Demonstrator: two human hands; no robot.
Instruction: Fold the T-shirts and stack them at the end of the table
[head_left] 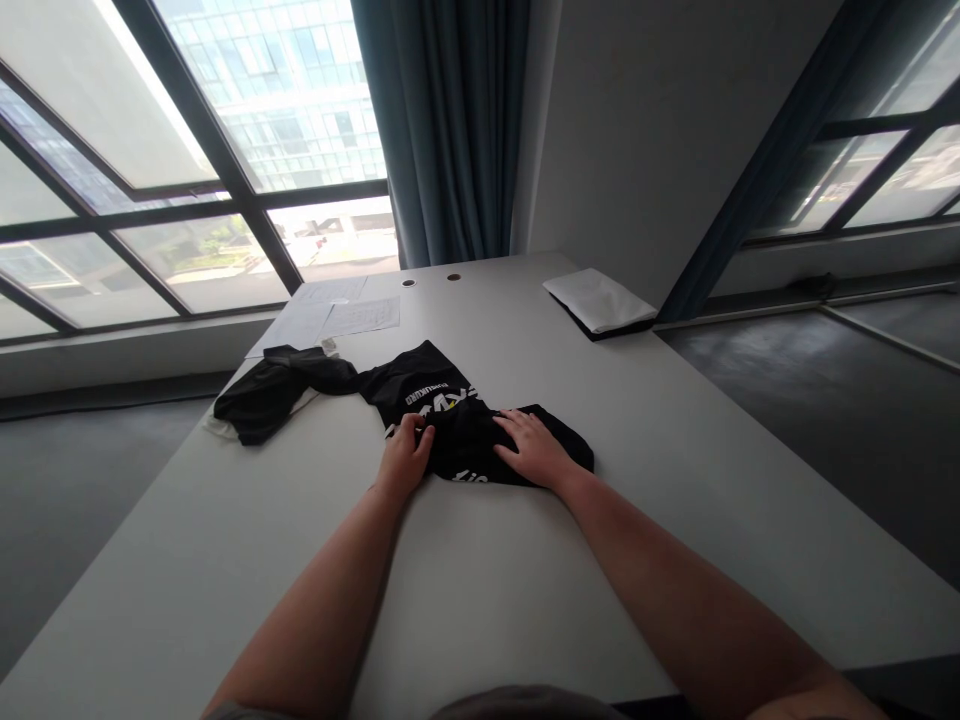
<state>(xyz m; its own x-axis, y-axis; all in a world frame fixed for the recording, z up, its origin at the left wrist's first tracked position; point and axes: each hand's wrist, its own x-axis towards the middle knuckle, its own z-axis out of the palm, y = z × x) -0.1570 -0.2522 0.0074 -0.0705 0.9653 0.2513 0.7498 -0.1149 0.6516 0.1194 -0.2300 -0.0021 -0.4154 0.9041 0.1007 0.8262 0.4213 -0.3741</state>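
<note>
A black printed shirt (465,440) lies partly folded on the white table, with white lettering and a small yellow mark showing. My left hand (405,455) is at its left edge, fingers curled and thumb close to them on the cloth. Stretched out over the right part of the shirt, my right hand (532,447) lies flat with its fingers apart. Left of the shirt and touching its far-left corner is a crumpled dark cloth bundle (274,395) with some white showing at its edges.
Printed paper sheets (364,316) lie at the table's far left. A folded white and black item (602,300) sits near the far right edge of the table (480,600). Two round cable holes are at the back, before a blue curtain (450,130) and windows.
</note>
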